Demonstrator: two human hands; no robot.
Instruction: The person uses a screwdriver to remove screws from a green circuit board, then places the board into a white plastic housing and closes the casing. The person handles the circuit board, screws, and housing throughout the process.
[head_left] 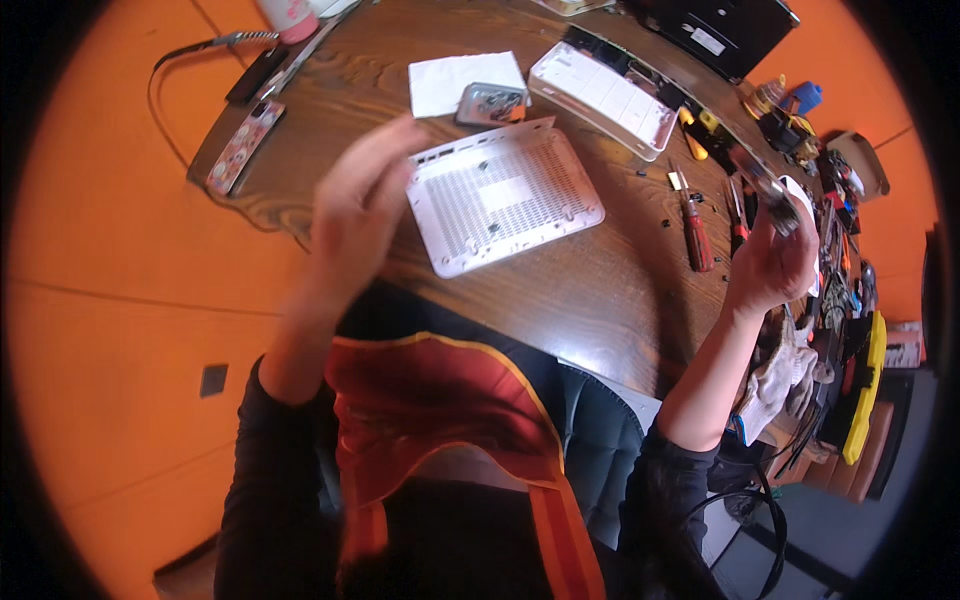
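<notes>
A white perforated plastic casing lies flat on the dark wooden table. My left hand is motion-blurred just beside the casing's left edge, fingers stretched toward its upper left corner, and nothing shows in it. At the table's right side my right hand is raised, its fingers closed on a small dark and silvery part. A second white casing half with dark parts along its far edge lies farther back.
A white paper sheet and a small metal piece sit behind the casing. A red-handled screwdriver, loose screws and cluttered tools crowd the right edge, above a yellow-and-black case. A patterned phone lies far left.
</notes>
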